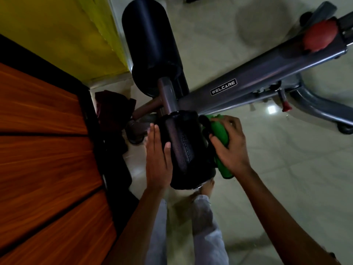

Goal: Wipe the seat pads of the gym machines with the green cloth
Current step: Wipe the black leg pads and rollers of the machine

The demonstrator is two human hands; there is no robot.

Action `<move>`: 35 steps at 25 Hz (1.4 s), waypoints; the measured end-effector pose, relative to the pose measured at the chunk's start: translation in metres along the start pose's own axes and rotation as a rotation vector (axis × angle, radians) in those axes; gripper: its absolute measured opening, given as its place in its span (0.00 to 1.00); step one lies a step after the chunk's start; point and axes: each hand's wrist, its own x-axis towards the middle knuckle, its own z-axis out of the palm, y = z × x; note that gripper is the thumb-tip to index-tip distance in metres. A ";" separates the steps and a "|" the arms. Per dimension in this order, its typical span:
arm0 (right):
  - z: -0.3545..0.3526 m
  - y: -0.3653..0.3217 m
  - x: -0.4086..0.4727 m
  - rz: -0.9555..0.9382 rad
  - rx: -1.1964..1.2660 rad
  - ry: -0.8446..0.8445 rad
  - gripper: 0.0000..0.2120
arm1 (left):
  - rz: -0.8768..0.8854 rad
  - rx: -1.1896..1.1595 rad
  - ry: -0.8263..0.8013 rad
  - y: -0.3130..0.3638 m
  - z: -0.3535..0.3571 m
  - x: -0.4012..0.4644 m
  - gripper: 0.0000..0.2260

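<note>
The left hand (157, 155) rests flat and open at nine o'clock on the black roller pad (186, 150), while the right hand (230, 143) grips the soft, light green cloth (219, 129), bunched at three o'clock, best held wadded against the firm padding.

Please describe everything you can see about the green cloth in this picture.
The green cloth is bright green and looks soft, bunched into a long folded wad rather than spread flat. It lies against the right side of the black pad, running along that side. The right hand grips it, fingers curled over the top and thumb pressing it to the pad, so its middle is hidden. One end shows above the hand, the other below the wrist. The left hand does not touch it.
</note>
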 end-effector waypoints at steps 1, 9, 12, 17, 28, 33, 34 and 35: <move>0.004 -0.006 -0.006 -0.042 -0.057 -0.035 0.23 | -0.001 -0.044 0.019 0.002 0.001 -0.001 0.24; 0.056 -0.036 0.050 -0.322 -0.524 -0.157 0.21 | 0.049 -0.028 0.066 0.007 0.025 -0.002 0.23; 0.044 -0.014 0.003 -0.284 -0.464 -0.112 0.23 | 0.077 -0.023 0.067 0.004 0.024 -0.005 0.23; 0.012 0.015 -0.109 -0.200 -0.357 -0.196 0.27 | 0.036 -0.059 0.083 0.010 0.023 -0.002 0.23; 0.030 -0.028 0.071 -0.146 -0.116 -0.057 0.24 | -0.116 -0.178 0.060 -0.015 0.007 -0.009 0.23; 0.019 -0.013 0.025 -0.180 -0.227 -0.076 0.25 | 0.004 -0.189 0.073 0.018 0.002 -0.004 0.22; 0.028 -0.015 0.022 -0.178 -0.281 -0.097 0.26 | 0.033 -0.149 0.042 0.023 0.008 -0.001 0.22; 0.036 -0.017 0.022 -0.169 -0.327 -0.108 0.26 | 0.039 -0.092 0.027 0.025 0.014 0.001 0.22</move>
